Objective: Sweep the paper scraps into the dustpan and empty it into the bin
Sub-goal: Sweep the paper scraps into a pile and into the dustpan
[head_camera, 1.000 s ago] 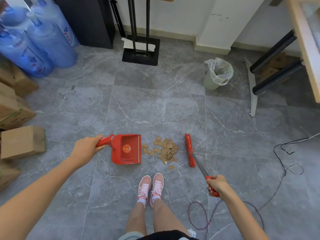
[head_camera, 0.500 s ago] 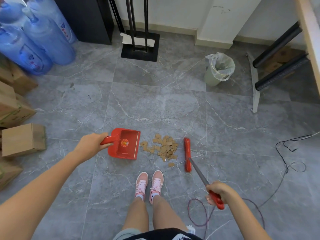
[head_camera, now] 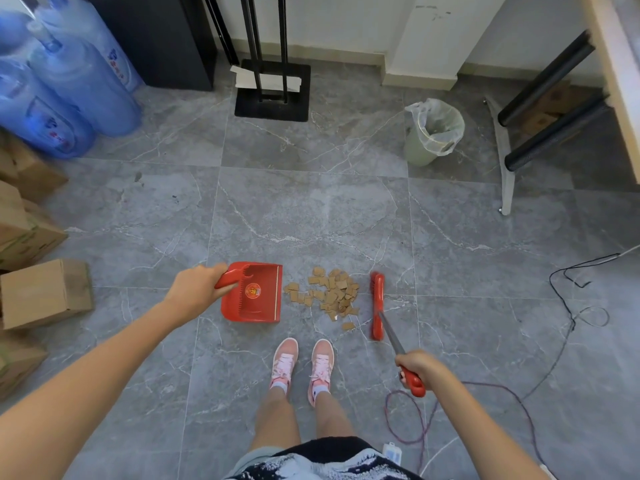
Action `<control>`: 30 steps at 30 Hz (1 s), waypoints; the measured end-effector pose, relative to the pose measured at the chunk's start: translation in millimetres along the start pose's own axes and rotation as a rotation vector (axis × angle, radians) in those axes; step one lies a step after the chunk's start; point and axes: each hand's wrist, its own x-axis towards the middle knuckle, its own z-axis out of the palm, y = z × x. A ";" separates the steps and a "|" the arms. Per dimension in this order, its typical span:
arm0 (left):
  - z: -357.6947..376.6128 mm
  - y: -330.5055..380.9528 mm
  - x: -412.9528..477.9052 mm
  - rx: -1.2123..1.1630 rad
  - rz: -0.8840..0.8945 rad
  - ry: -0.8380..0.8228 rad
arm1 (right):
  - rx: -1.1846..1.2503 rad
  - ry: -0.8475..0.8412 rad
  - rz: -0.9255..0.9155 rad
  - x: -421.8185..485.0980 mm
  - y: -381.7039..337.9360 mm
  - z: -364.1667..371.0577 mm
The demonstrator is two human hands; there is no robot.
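Two tools held and no scraps gathered yet: that is the stage as we read it.

1. The dustpan [head_camera: 256, 299]: red, set on the grey tiled floor [head_camera: 311, 209] just ahead of our pink shoes [head_camera: 285, 362], with its open lip turned right towards the heap. Inside we see a round sticker and no scraps. Our left hand [head_camera: 195, 292] has its fingers wrapped round the handle.
2. The paper scraps [head_camera: 332, 294]: a loose brown heap on the floor, between dustpan and brush. The leftmost pieces lie just beside the lip, and a stray or two lie on the near side.
3. The long-handled brush [head_camera: 376, 306]: its red head sits just beside the right of the heap. A metal shaft rises to a red grip, which our right hand [head_camera: 420, 370] clasps in a closed fist.
4. The bin [head_camera: 417, 150]: pale green and lined with a clear bag. It stands well apart from the heap, towards the far right edge of the floor near the wall. We cannot tell what it holds.

Done, in our judgement: the tools are placed on either side of the heap. Left to do: sweep the heap leftwards into the pan, collect the strays, carry the pan to the bin and tip it out.
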 end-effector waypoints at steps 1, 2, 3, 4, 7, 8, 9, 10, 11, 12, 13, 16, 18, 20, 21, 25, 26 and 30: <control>0.3 -0.4 -0.1 0.000 -0.001 0.015 | 0.003 0.008 0.003 0.1 -0.3 3.4; 0.0 -0.5 0.1 -0.008 -0.003 0.028 | 0.008 0.015 0.005 -1.1 -1.2 6.6; -0.3 -0.1 0.7 -0.019 -0.007 0.035 | 0.010 0.018 0.001 -1.6 -1.5 10.3; 0.0 0.9 1.4 -0.031 -0.014 0.032 | 0.004 0.020 -0.006 -3.2 -2.3 13.9; 7.1 7.9 3.2 -0.057 -0.032 0.012 | -0.029 0.020 -0.026 -9.5 -6.1 25.5; 10.0 10.4 4.3 -0.059 -0.032 0.010 | -0.039 0.019 -0.030 -11.4 -7.8 29.0; 12.3 12.1 5.4 -0.063 -0.030 0.010 | -0.045 0.025 -0.031 -12.3 -10.0 32.9; 13.2 13.2 6.8 -0.068 -0.029 0.011 | -0.043 0.033 -0.034 -12.7 -12.4 37.0; 13.0 13.6 8.0 -0.074 -0.031 0.012 | -0.042 0.040 -0.038 -11.3 -14.0 41.3; 12.7 12.5 9.1 -0.084 -0.033 0.011 | -0.044 0.041 -0.040 -10.2 -15.9 46.3; 11.8 11.4 9.5 -0.091 -0.034 0.011 | -0.046 0.040 -0.039 -8.8 -17.8 52.1; 14.8 7.9 8.0 -0.081 -0.050 -0.003 | -0.058 0.040 -0.048 -4.6 -23.2 68.6; 20.3 6.7 4.7 -0.076 -0.057 -0.010 | -0.050 0.030 -0.059 -6.7 -29.8 78.8; 24.7 4.1 1.9 -0.081 -0.050 -0.012 | -0.032 0.016 -0.061 -7.2 -34.9 88.9; 26.3 1.7 1.1 -0.089 -0.047 -0.010 | -0.022 0.012 -0.065 -6.8 -37.1 94.0; 25.4 -12.5 1.4 -0.131 -0.067 -0.012 | -0.046 -0.012 -0.100 -7.8 -44.4 113.9; 23.9 -15.6 1.8 -0.144 -0.071 -0.010 | -0.047 -0.020 -0.096 -10.7 -46.9 119.2; 24.0 -20.7 0.8 -0.173 -0.074 0.009 | -0.069 -0.025 -0.130 -32.9 -59.2 138.0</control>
